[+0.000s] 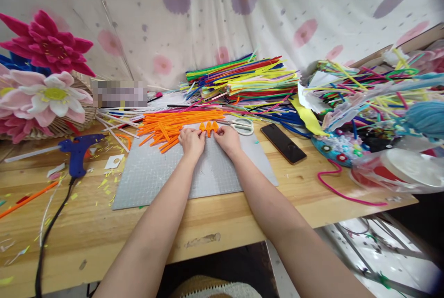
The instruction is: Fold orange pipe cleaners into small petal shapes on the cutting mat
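Above the grey cutting mat (149,187), an orange piece of bent pipe cleaner (208,128) with three pointed loops stands between my hands. My left hand (192,142) pinches its left side, fingers closed. On the other side my right hand (228,140) has its fingers closed at the piece's right end. A loose pile of cut orange pipe cleaners (163,127) lies just left of and behind my left hand. Scissors with pale handles (243,126) rest behind my right hand, their blades partly hidden by it.
A blue glue gun (78,152) with its cord lies at left among yellow scraps. Fabric flowers (52,94) stand behind it. A phone (283,143) is right of the mat. Bundles of coloured pipe cleaners (243,78) line the back; a plastic-wrapped tub (402,168) sits far right.
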Demonstrator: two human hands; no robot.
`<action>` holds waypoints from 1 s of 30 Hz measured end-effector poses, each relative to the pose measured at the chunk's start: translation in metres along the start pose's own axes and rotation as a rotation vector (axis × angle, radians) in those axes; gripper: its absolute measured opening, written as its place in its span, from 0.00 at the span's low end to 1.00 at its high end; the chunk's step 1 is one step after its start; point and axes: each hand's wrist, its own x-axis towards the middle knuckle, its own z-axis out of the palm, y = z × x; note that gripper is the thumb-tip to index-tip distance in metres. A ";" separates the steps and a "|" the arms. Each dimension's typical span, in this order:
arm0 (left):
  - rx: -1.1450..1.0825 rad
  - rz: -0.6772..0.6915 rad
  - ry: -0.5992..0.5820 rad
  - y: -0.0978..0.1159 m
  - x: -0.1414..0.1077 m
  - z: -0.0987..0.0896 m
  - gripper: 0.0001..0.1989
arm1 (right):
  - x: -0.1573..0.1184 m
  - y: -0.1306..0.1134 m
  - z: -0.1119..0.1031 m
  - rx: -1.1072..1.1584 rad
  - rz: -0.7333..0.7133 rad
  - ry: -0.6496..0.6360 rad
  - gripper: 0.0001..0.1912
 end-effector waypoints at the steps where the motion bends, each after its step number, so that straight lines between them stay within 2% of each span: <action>1: 0.024 -0.003 0.008 0.000 -0.001 0.000 0.13 | 0.000 0.000 0.000 -0.012 -0.004 0.001 0.10; 8: 0.074 -0.037 0.081 -0.002 -0.004 -0.001 0.11 | 0.000 0.001 -0.001 -0.027 0.017 0.020 0.12; 13: 0.065 -0.036 0.106 -0.003 -0.004 0.000 0.11 | 0.000 0.001 0.000 -0.033 0.020 0.020 0.08; 19: 0.047 -0.016 0.110 0.000 0.000 0.003 0.11 | 0.000 0.001 0.000 -0.017 0.015 0.028 0.07; 25: 0.090 0.036 0.143 -0.004 -0.003 -0.002 0.13 | -0.001 0.002 0.001 0.044 0.036 0.050 0.07; 30: 0.106 0.033 0.146 -0.008 -0.009 -0.008 0.11 | -0.002 0.004 0.001 0.143 0.083 0.091 0.11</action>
